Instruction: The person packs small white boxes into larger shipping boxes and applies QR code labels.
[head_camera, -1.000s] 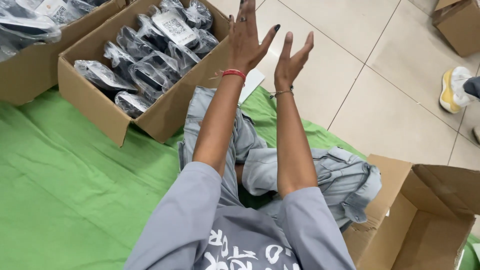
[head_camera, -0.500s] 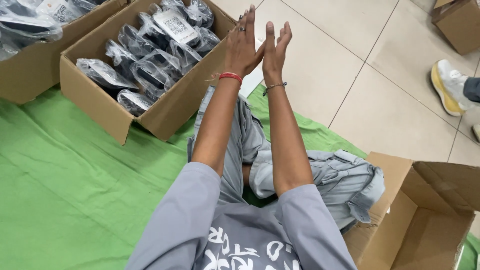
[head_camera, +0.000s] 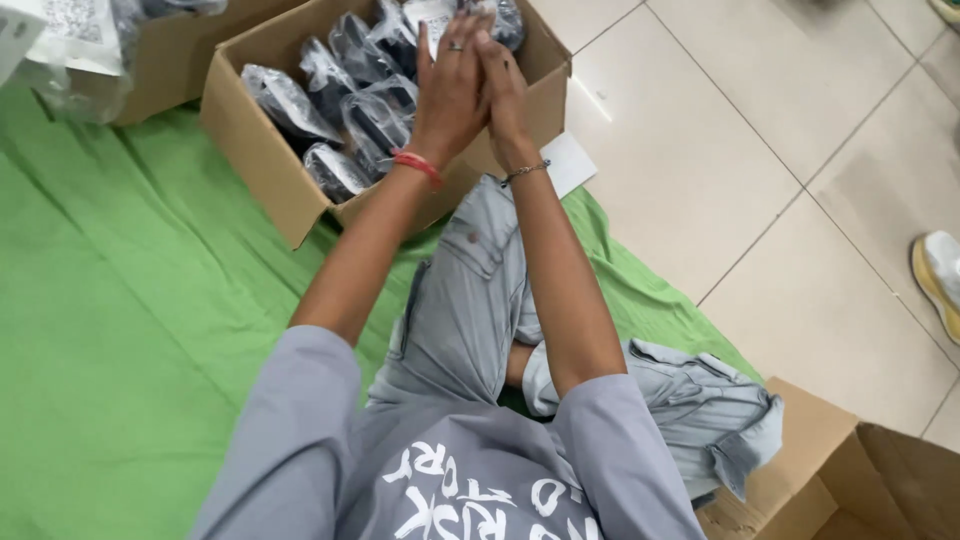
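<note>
My left hand (head_camera: 448, 88) and my right hand (head_camera: 503, 92) are raised in front of me, pressed palm to palm with fingers pointing away. Neither holds anything. A red thread band sits on my left wrist and a thin metal bracelet on my right. Just beyond the hands stands an open cardboard box (head_camera: 262, 158) filled with several dark items in clear plastic bags (head_camera: 345, 110). I sit cross-legged in light grey trousers on a green cloth (head_camera: 130, 330).
A second cardboard box (head_camera: 175, 70) with bagged items stands at the far left. An open empty cardboard box (head_camera: 850, 480) lies at my lower right. A white paper (head_camera: 568, 162) lies on the tiled floor. Another person's shoe (head_camera: 938, 275) shows at the right edge.
My hands, spread apart a second ago, have come together and now press palm to palm. The view has shifted closer toward the box.
</note>
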